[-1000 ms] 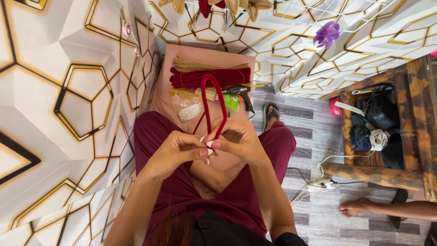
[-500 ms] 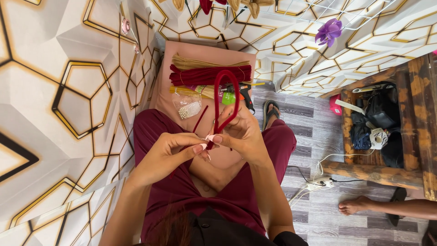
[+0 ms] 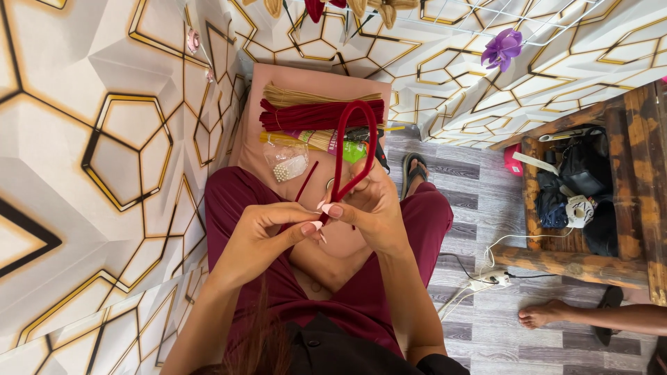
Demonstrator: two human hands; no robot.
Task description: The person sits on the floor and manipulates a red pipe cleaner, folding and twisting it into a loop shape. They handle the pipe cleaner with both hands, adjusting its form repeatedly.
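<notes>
My left hand point(image 3: 267, 232) and my right hand point(image 3: 372, 208) meet over my lap, fingertips pinching the crossed ends of a dark red fuzzy craft wire point(image 3: 354, 149) bent into a tall loop. The loop stands upward from my fingers, and one loose end sticks out to the lower left. Just beyond my hands a pink board point(image 3: 306, 80) rests on my knees. On it lie a bundle of dark red wires point(image 3: 313, 114), a bundle of tan wires point(image 3: 313, 95) and a small clear bag of white beads point(image 3: 288, 167).
A white wall with gold hexagon lines point(image 3: 104, 153) runs close on my left. A wooden stand point(image 3: 590, 201) holding dark bags stands at right. A white power strip with cable point(image 3: 486, 281) lies on the grey floor. Another person's bare foot point(image 3: 549, 314) shows at lower right. A sandal point(image 3: 415, 170) lies near my knee.
The loop has grown rounder and wider at its top. My fingers have shifted slightly along the crossed ends, still pinching them together.
</notes>
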